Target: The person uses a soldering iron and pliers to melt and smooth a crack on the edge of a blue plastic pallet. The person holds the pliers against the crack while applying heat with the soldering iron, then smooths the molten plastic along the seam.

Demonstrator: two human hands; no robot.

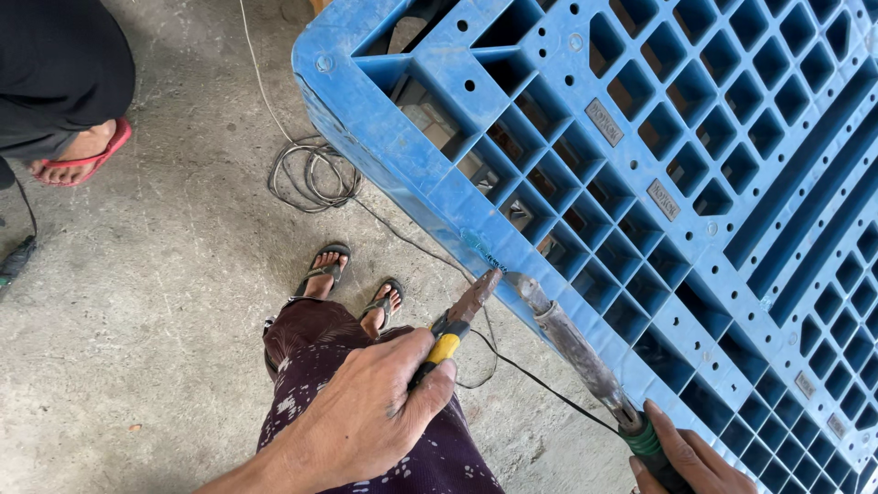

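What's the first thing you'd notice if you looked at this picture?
A big blue plastic pallet fills the upper right. At its near edge, two tools meet: the left hand grips pliers with yellow and black handles, and the right hand holds a long metal rod tool with a green handle. A coil of wire lies on the concrete floor to the left.

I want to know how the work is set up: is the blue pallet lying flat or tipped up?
Tipped up. The blue pallet leans on its edge, with its lower rim by the concrete floor near the person's feet.
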